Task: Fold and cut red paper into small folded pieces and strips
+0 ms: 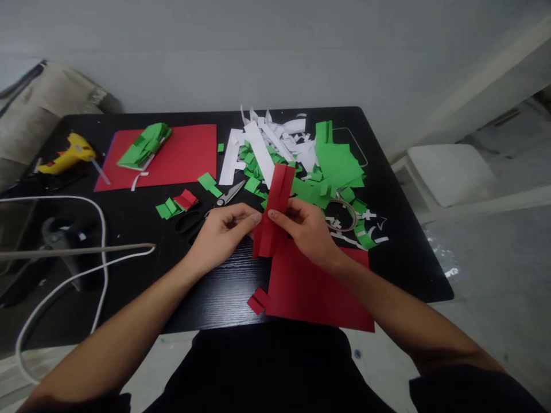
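Note:
A folded strip of red paper [279,189] is held up between both hands above the table. My left hand [226,232] pinches its left edge with thumb and fingertips. On the other side, my right hand [310,229] grips it, the thumb in front and the fingers behind. Below my right hand lies a red paper sheet [318,287], partly covered by my forearm. A small folded red piece [258,300] rests by that sheet's left edge. Close to my left hand are scissors [230,194], their dark handles partly hidden by the hand.
White paper strips and green scraps [253,163] are heaped at the back, with green sheets [340,163] and a tape roll [344,213] to the right. A yellow glue gun [71,154], a red sheet [189,155] bearing a green folded bundle [145,146], and a white cable [104,252] are leftward.

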Tool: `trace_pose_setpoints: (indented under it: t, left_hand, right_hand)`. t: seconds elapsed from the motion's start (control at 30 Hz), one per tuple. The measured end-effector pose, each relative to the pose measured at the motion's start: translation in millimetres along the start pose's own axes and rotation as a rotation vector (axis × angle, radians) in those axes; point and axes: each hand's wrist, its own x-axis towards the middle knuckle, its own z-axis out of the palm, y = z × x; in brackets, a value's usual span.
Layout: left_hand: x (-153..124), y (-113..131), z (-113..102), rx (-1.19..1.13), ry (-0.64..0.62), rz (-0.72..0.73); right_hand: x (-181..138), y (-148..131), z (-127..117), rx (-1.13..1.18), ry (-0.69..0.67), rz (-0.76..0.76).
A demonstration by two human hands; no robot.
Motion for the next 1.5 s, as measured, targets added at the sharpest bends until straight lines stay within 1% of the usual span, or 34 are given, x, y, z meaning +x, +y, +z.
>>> trace_pose_setpoints:
  t: [0.13, 0.33, 0.63, 0.9, 1.03, 1.17, 1.23, 1.4, 1.5]
  left_hand:
    - [0.9, -2.3, 3.4, -0.031, 0.038, -0.002]
    - [0.6, -2.5, 5.8, -0.023, 0.054, -0.021]
    - [-2.5, 0.4, 6.5, 0.014, 0.090, -0.014]
    - [-0.2, -3.2, 1.7, -0.010, 0.006, -0.022]
    - [0.7, -3.4, 0.4, -0.008, 0.006, -0.046]
    - [1.9, -3.4, -2.2, -0.029, 0.036, -0.078]
    - [2.6, -3.5, -3.0, -0.063, 0.040, -0.095]
    - [4.4, -4.1, -3.3, -0.181, -0.028, -0.152]
    - [4.9, -3.1, -3.5, -0.203, -0.036, -0.160]
  right_hand:
    - [0.1, 1.5, 0.7, -0.064, 0.021, -0.041]
    - [-0.1, 2.2, 1.4, -0.107, 0.031, -0.044]
    - [-1.8, 2.8, 3.1, -0.072, 0.026, -0.039]
    - [0.4, 4.8, 0.5, -0.060, 0.016, -0.032]
    - [1.9, 3.3, -1.3, -0.038, -0.001, -0.014]
    - [3.5, -1.3, -3.9, 0.021, -0.053, 0.022]
    - [4.5, -2.6, -6.0, 0.032, -0.063, 0.047]
    - [6.3, -1.0, -10.6, 0.023, -0.054, 0.083]
    - [6.5, -0.9, -12.2, -0.006, -0.051, 0.104]
